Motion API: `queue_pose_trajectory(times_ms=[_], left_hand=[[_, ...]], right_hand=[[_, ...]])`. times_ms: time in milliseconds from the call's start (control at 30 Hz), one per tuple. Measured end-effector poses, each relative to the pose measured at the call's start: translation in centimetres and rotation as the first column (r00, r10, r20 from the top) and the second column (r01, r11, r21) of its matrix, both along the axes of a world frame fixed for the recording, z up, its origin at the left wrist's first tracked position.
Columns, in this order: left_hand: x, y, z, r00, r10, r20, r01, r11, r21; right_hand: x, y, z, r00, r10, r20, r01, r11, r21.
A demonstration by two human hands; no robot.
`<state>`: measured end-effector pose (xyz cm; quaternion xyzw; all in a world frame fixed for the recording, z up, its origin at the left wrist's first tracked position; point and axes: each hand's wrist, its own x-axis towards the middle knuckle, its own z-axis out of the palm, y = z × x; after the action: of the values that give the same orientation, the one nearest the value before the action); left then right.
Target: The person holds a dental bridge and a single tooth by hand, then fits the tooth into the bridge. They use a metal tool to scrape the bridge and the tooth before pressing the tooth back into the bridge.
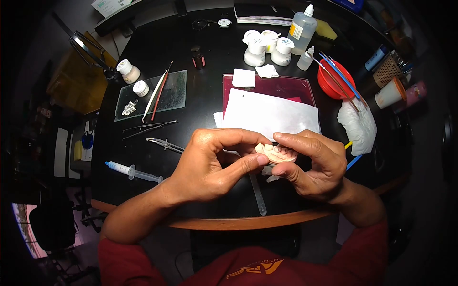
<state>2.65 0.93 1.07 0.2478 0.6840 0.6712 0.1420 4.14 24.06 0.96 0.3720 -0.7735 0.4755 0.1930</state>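
Observation:
A cream-coloured dental cast [275, 154] with modelled teeth is held up between both hands, above the front part of the black table. My left hand [217, 164] grips its left end, thumb on the near side and index finger behind. My right hand [315, 164] pinches its right end between thumb and fingers. Just below the cast, a translucent plastic stick [258, 195] lies on the table, with small whitish scraps [272, 178] near its upper end. Behind the hands lies a white paper sheet [269, 114] on a dark red tray [305, 86].
At the left are a glass slab [171, 90] with thin tools, metal tweezers [164, 144] and a syringe [133, 172]. White jars [255, 55] and a clear bottle [301, 31] stand at the back. A red bowl [335, 79] with brushes and a crumpled tissue [358, 121] are at the right.

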Motion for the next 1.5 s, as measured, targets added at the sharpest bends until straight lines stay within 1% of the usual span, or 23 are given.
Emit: queue_pose_trajectory(times_ms=[200,400,900,1100,1200,1300,1500], left_hand=[[-0.10,-0.15,0.29,1.000,-0.019,-0.001,0.019,0.999,-0.029],[0.08,0.12,0.14,1.000,0.015,-0.017,-0.015,1.000,0.016],[0.08,0.00,0.17,0.999,0.028,-0.030,-0.028,1.000,0.001],[0.13,0.16,-0.14,0.999,0.035,-0.026,-0.033,0.998,0.059],[0.12,0.16,-0.04,0.997,0.042,-0.059,-0.039,0.998,0.051],[0.09,-0.17,0.30,1.000,-0.013,-0.026,0.014,1.000,0.011],[0.07,-0.26,0.30,1.000,-0.011,-0.014,0.011,1.000,0.004]], right_hand=[[0.00,0.00,-0.09,1.000,-0.001,0.004,0.001,1.000,-0.006],[-0.05,-0.02,-0.13,1.000,-0.008,0.008,0.008,1.000,0.001],[-0.02,-0.03,-0.06,1.000,-0.008,0.010,0.008,1.000,0.013],[-0.11,-0.17,-0.15,1.000,0.002,0.004,-0.002,1.000,0.006],[-0.10,-0.09,-0.17,1.000,0.014,0.012,-0.014,1.000,0.005],[-0.02,-0.05,-0.08,1.000,0.020,0.018,-0.020,1.000,0.013],[-0.10,-0.09,-0.09,1.000,0.024,0.015,-0.025,1.000,0.012]])
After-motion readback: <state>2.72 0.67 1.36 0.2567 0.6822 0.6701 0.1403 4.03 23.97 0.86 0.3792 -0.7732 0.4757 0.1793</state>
